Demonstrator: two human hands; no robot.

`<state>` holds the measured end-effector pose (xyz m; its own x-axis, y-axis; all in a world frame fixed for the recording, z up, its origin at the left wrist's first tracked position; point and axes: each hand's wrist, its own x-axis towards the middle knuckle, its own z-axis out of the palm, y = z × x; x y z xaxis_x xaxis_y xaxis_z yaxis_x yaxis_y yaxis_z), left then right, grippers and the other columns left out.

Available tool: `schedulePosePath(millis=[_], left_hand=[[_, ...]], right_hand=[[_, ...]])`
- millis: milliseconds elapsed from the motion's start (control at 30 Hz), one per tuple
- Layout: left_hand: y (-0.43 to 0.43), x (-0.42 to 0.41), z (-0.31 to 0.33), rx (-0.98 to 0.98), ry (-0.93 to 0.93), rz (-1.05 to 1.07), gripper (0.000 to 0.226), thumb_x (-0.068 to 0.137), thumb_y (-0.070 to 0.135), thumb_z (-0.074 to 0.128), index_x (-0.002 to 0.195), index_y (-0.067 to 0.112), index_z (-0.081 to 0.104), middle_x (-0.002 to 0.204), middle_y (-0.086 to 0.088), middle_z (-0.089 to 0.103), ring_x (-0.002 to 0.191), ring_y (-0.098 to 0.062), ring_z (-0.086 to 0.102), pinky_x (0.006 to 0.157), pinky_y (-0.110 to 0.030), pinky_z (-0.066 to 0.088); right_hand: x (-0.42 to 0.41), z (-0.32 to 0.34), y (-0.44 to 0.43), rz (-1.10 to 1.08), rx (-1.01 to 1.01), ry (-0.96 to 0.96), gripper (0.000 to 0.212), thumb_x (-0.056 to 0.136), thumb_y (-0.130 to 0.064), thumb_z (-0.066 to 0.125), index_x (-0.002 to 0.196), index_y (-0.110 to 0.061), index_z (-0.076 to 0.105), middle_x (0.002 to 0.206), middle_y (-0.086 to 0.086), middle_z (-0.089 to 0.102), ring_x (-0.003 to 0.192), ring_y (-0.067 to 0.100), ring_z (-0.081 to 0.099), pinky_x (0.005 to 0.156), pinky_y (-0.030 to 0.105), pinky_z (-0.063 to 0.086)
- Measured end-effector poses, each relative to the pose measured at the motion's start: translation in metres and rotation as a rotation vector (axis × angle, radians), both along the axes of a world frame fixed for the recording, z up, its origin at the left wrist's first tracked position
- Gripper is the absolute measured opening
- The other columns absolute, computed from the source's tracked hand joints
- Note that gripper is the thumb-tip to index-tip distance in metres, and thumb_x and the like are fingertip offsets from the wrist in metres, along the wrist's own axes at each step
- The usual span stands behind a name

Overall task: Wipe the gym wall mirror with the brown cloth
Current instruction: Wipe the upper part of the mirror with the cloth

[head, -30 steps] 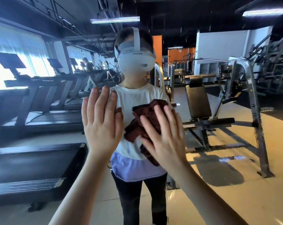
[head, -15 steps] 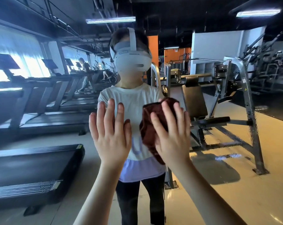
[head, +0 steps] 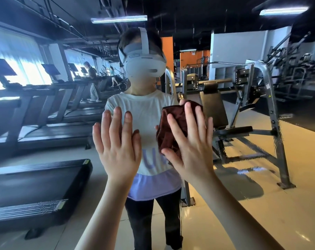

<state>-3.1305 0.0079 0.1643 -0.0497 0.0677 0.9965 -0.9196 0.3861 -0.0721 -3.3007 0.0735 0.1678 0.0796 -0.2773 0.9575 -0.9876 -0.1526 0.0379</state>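
**Brown cloth pressed flat to the wall mirror, head view**

The wall mirror (head: pixel 243 204) fills the view, and both forearms reach up to it from the lower edge. The right hand (head: pixel 191 147) lies spread on the brown cloth (head: pixel 164 138) with its 4 fingers straight and fanned and the thumb out to the side. It presses the cloth against the glass rather than clutching it. The cloth is bunched and sits under the palm and fingers. Folds show past the fingertips at the top and beyond the thumb on the left, with more cloth visible in the gaps between the fingers.

The left hand (head: pixel 117 150) is just beside it, apart from the cloth. It is flat and held up to the glass, fingers straight and close together, and it holds nothing.

The reflection shows the person in a white headset (head: pixel 144 60) and a pale T-shirt (head: pixel 144 109). A row of treadmills (head: pixel 45 186) stands on the left and an incline press bench (head: pixel 214 109) on the right, with 2 ceiling strip lights (head: pixel 118 19) above.
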Motion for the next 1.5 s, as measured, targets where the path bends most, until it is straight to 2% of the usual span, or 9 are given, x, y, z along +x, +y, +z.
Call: schedulePosePath(millis=[200,367,467,567,767,967,1167,1367,1500], left_hand=[[-0.001,0.001,-0.001,-0.002,0.005,-0.005,0.044,0.103,0.027,0.041,0.142,0.009,0.046,0.148,-0.017,0.043,0.142,-0.036,0.031,0.122,-0.046,0.016],[-0.001,0.001,-0.001,-0.003,0.002,-0.006,0.044,0.102,0.027,0.042,0.142,0.008,0.046,0.148,-0.016,0.041,0.142,-0.035,0.029,0.121,-0.045,0.015],[-0.001,0.0,-0.001,-0.004,0.0,-0.001,0.044,0.102,0.027,0.041,0.141,0.008,0.047,0.148,-0.016,0.042,0.141,-0.036,0.031,0.121,-0.045,0.015],[-0.001,0.0,-0.001,-0.002,0.001,0.013,0.044,0.103,0.028,0.039,0.141,0.008,0.046,0.149,-0.015,0.04,0.141,-0.036,0.031,0.12,-0.046,0.015],[-0.002,0.001,-0.001,-0.007,0.0,0.006,0.042,0.103,0.027,0.041,0.14,0.008,0.047,0.149,-0.014,0.04,0.14,-0.037,0.033,0.119,-0.048,0.018],[-0.001,0.0,0.0,-0.004,-0.007,0.01,0.042,0.105,0.028,0.039,0.141,0.008,0.047,0.149,-0.015,0.04,0.14,-0.038,0.034,0.119,-0.05,0.02],[0.009,-0.006,0.004,0.043,0.016,-0.02,0.042,0.099,0.018,0.049,0.139,0.006,0.051,0.147,-0.016,0.047,0.14,-0.037,0.034,0.118,-0.049,0.021],[0.013,-0.043,0.017,0.035,-0.059,-0.065,0.047,0.099,0.021,0.05,0.145,0.01,0.047,0.149,-0.014,0.047,0.142,-0.036,0.033,0.12,-0.046,0.017],[0.004,-0.046,0.012,0.007,-0.078,-0.008,0.048,0.102,0.027,0.042,0.147,0.011,0.041,0.15,-0.013,0.044,0.142,-0.037,0.033,0.121,-0.047,0.017]], right_hand=[[0.012,0.009,-0.022,0.063,-0.215,-0.268,0.039,0.106,-0.034,0.036,0.142,-0.021,0.045,0.153,0.019,0.036,0.145,0.037,0.023,0.122,0.045,0.007],[-0.005,-0.007,-0.017,0.107,-0.151,0.19,0.037,0.103,-0.024,0.043,0.141,-0.022,0.046,0.152,0.012,0.035,0.145,0.032,0.025,0.122,0.046,0.016],[-0.024,0.008,-0.019,0.085,-0.225,-0.034,0.038,0.1,-0.019,0.045,0.138,-0.017,0.051,0.149,0.017,0.041,0.141,0.037,0.031,0.12,0.048,0.02],[-0.002,0.015,-0.019,0.072,-0.244,-0.346,0.043,0.102,-0.033,0.041,0.141,-0.015,0.05,0.152,0.019,0.038,0.143,0.038,0.026,0.121,0.046,0.013],[-0.008,-0.01,-0.013,0.03,-0.097,0.185,0.047,0.101,-0.04,0.045,0.145,-0.023,0.041,0.155,0.012,0.034,0.145,0.032,0.025,0.122,0.046,0.011],[-0.019,0.007,-0.013,0.025,-0.227,-0.39,0.043,0.1,-0.029,0.042,0.143,-0.02,0.043,0.154,0.018,0.034,0.144,0.038,0.023,0.121,0.047,0.012],[-0.025,-0.009,-0.008,0.003,-0.077,0.168,0.047,0.099,-0.031,0.048,0.146,-0.024,0.04,0.155,0.014,0.036,0.144,0.035,0.027,0.122,0.048,0.01],[-0.032,0.02,-0.011,-0.013,-0.215,-0.481,0.047,0.1,-0.032,0.044,0.145,-0.019,0.044,0.157,0.018,0.03,0.145,0.036,0.02,0.116,0.061,0.02],[-0.017,-0.005,-0.012,-0.017,-0.13,-0.121,0.053,0.102,-0.053,0.039,0.145,-0.022,0.041,0.155,0.017,0.028,0.144,0.039,0.023,0.12,0.052,0.013]])
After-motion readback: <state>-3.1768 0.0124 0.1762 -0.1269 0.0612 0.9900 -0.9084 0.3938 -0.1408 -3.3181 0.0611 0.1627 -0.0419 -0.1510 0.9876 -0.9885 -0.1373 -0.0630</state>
